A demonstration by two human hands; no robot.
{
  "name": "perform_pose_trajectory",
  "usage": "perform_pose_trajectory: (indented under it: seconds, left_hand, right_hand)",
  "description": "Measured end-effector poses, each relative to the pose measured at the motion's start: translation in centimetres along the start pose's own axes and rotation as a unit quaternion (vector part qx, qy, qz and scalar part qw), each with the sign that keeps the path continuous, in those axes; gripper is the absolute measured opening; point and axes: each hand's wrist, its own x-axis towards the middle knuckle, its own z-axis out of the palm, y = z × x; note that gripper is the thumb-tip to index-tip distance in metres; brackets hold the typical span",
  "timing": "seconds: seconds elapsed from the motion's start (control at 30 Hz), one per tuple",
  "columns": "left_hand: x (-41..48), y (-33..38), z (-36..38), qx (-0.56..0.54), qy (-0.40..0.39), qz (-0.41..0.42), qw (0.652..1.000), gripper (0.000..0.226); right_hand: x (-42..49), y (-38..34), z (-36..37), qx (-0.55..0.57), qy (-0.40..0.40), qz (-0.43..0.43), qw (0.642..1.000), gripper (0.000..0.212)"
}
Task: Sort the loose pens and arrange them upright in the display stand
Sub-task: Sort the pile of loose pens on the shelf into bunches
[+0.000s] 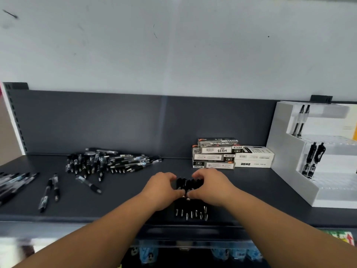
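A bundle of several black pens lies on the dark shelf at the front middle, tips pointing toward me. My left hand and my right hand curl around the bundle from either side, thumbs meeting over it. A big heap of loose black pens lies at the back left. The white tiered display stand sits at the right, with two pens upright on its top tier and two on the middle tier.
Two single pens and another pen lie left of my hands; more pens run off the left edge. Stacked pen boxes and a white box stand behind my hands. The shelf's front edge is just below the bundle.
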Motion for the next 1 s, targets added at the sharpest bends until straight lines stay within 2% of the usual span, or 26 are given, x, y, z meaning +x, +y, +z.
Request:
perform_pose_trajectory:
  seconds: [0.3,0.47,0.73,1.0]
  left_hand:
    - [0.1,-6.6,-4.6,0.121,0.076,0.030,0.989,0.060]
    - [0.8,-12.3,-8.3,0.153,0.085,0.020,0.984,0.057]
    - [4.8,-19.2,-12.5,0.148,0.058,0.037,0.987,0.054]
    - [10.4,-19.9,-12.7,0.133,0.015,0.100,0.986,0.050]
  right_hand:
    - [3.0,-6.1,2.8,-0.045,0.013,-0.071,0.996,0.066]
    - [5.9,-10.5,5.5,-0.054,-0.016,-0.096,0.994,0.066]
    - [11.2,-14.6,9.4,-0.058,-0.024,-0.053,0.997,0.061]
    - [14.6,-14.7,10.5,-0.085,-0.013,0.010,0.996,0.049]
